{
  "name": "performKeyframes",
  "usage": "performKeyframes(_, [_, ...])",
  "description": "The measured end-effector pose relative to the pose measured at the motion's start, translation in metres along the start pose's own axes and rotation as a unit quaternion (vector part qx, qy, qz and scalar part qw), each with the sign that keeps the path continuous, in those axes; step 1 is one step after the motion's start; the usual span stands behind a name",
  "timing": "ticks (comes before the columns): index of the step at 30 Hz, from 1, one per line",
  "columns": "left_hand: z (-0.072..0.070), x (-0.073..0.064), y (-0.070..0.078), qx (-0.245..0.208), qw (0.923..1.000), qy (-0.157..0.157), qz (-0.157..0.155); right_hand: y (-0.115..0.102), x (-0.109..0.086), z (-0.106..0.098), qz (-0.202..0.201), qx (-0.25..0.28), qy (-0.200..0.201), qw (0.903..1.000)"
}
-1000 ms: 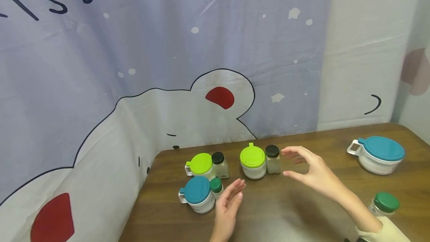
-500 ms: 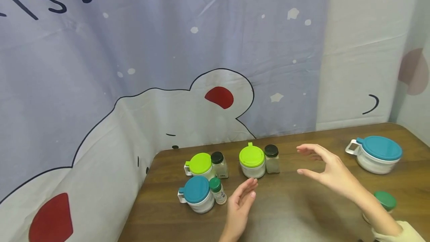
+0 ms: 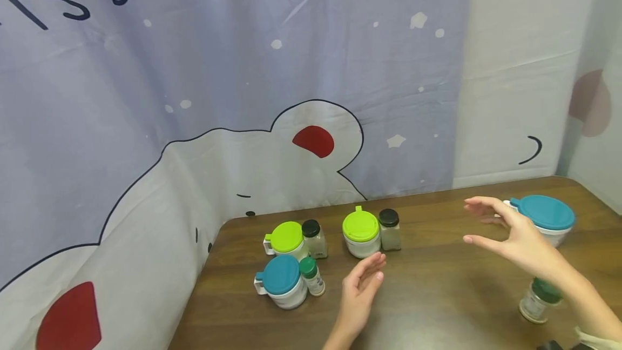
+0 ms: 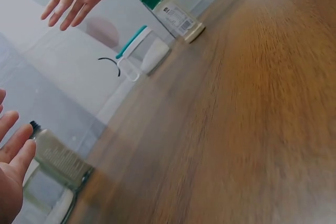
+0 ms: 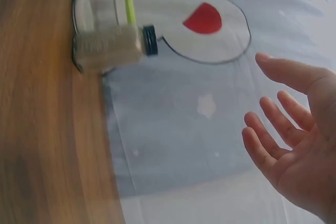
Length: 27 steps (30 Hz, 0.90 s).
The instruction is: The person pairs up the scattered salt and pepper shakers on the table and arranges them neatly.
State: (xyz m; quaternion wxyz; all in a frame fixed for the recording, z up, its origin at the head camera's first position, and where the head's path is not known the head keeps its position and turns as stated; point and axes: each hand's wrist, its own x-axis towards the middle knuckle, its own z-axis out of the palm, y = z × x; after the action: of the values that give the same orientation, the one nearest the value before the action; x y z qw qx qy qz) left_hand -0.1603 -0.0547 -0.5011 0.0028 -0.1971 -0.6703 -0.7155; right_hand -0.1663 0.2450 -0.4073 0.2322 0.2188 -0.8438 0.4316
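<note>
My left hand (image 3: 357, 296) hovers over the table with its palm turned right and holds nothing. Farther right, my right hand (image 3: 520, 236) is raised, thumb apart from the fingers, also holding nothing; it partly covers a blue-lidded white jar (image 3: 544, 212). Below the right forearm stands a green-capped shaker (image 3: 534, 307), labelled in the left wrist view. Beyond my left hand, a lime-lidded jar (image 3: 361, 228) stands beside a black-capped spice bottle (image 3: 390, 234). In the right wrist view, the right hand (image 5: 294, 140) is apart from the spice bottle (image 5: 110, 51).
At the left, another lime-lidded jar (image 3: 286, 236), a second black-capped bottle (image 3: 315, 242), a blue-lidded jar (image 3: 282, 277) and a green-capped shaker (image 3: 313, 278) stand close together. A printed curtain (image 3: 413, 96) hangs behind the wooden table (image 3: 427, 307).
Both hands have moved right, the right one farther, away from the black-capped bottle and towards the blue-lidded jar. The left hand has uncovered the left shaker. The camera has turned slightly.
</note>
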Motion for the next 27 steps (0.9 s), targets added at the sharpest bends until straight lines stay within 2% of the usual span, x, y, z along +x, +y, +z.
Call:
performKeyframes(6, [0.012, 0.007, -0.003, -0.004, 0.9999, -0.014, 0.004, 0.012, -0.009, -0.025, 0.045, 0.002, -0.025, 0.9987])
performKeyframes(9, [0.017, 0.009, -0.004, -0.006, 0.9999, -0.015, 0.002, 0.019, -0.013, -0.037, 0.058, 0.021, -0.039, 0.9974])
performKeyframes(14, [0.021, 0.011, -0.004, -0.008, 0.9999, -0.012, -0.001, 0.034, -0.017, -0.049, 0.039, 0.048, -0.064, 0.996])
performKeyframes(18, [0.023, 0.013, -0.003, -0.003, 0.9999, -0.012, 0.006, 0.047, -0.025, -0.055, 0.031, 0.049, -0.086, 0.9946])
performKeyframes(20, [0.025, 0.014, -0.003, 0.0, 0.9999, -0.011, 0.011, 0.056, -0.03, -0.058, 0.019, 0.057, -0.108, 0.9923])
performKeyframes(27, [0.032, 0.021, -0.008, -0.003, 0.9997, -0.018, 0.015, 0.084, -0.042, -0.067, -0.024, 0.124, -0.186, 0.9744])
